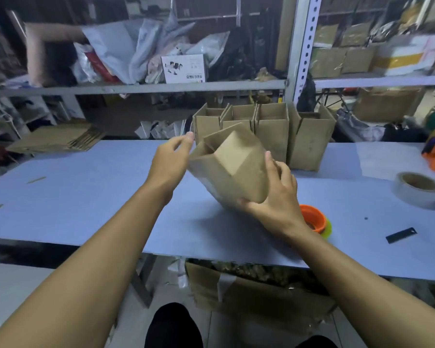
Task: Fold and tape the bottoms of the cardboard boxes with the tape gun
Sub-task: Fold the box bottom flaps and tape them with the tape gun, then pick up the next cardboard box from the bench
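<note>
Nearest to me, below the table edge, I see a large open brown cardboard carton [249, 292] on the floor. On the pale blue tabletop [86, 192], I see my right hand [274, 197] grasping the lower right corner of a small brown cardboard box [234, 169], thumb under the corner and fingers curled against its side. The box is tilted, raised off the table, with its flaps partly folded. My left hand [171, 159] pinches the box's left flap at its upper edge with thumb and fingertips. Just right of my right wrist, an orange tape roll holder [314, 218] rests on the table, partly hidden by the wrist. Further right lie a flat black blade-like strip [401, 234] and a roll of clear packing tape [418, 189], well apart from the box. Beyond the held box, a row of upright brown cardboard boxes [269, 131] stands at the table's far edge. Far left, a stack of flattened brown cardboard sheets [58, 139] lies behind the table. A grey metal shelf rack [146, 87] spans the background.
</note>
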Action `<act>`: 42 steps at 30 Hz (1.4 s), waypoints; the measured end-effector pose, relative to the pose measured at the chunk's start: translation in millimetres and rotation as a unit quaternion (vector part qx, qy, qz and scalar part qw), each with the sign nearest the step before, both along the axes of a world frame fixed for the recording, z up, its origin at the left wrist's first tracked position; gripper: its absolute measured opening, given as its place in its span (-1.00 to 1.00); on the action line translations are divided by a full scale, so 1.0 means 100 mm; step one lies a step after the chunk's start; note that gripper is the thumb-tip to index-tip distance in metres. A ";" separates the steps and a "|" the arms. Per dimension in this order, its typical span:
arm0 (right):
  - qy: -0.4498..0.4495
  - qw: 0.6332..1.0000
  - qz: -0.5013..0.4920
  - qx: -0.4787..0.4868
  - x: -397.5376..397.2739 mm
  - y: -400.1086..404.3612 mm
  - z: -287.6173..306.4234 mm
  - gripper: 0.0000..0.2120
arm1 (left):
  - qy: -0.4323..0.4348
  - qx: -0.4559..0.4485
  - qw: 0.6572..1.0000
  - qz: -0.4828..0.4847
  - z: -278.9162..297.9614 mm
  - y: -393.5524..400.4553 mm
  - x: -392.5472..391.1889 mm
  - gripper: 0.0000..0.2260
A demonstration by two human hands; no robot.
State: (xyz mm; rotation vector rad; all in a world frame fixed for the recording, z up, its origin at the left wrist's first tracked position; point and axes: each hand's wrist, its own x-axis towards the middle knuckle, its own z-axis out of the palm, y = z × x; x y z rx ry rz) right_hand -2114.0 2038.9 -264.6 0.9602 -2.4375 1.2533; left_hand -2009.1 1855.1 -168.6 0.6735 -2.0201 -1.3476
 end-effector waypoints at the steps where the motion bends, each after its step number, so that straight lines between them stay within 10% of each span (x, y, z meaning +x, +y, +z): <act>1: -0.066 0.997 -0.001 -0.039 -0.03 0.01 0.00 0.10 | -0.029 0.017 0.999 0.027 -0.04 -0.01 0.00 -0.66; 7: -0.296 0.912 0.157 -0.238 -0.02 0.13 0.06 -0.09 | -0.041 0.069 0.996 -0.041 -0.41 -0.05 0.06 -0.71; 14: -0.206 0.954 0.118 -0.185 0.08 0.06 0.15 -0.56 | 0.057 -0.014 0.997 -0.050 -0.51 -0.08 0.33 -0.81; 26: -0.194 0.974 0.111 -0.033 0.37 -0.59 -0.81 -0.49 | -0.089 -0.058 0.991 0.081 -1.58 -0.47 0.89 -0.88; 42: -0.152 0.981 0.123 0.008 -1.18 -3.41 -0.81 -0.59 | -0.147 -0.131 0.966 0.169 -1.57 -3.07 -0.62 -0.95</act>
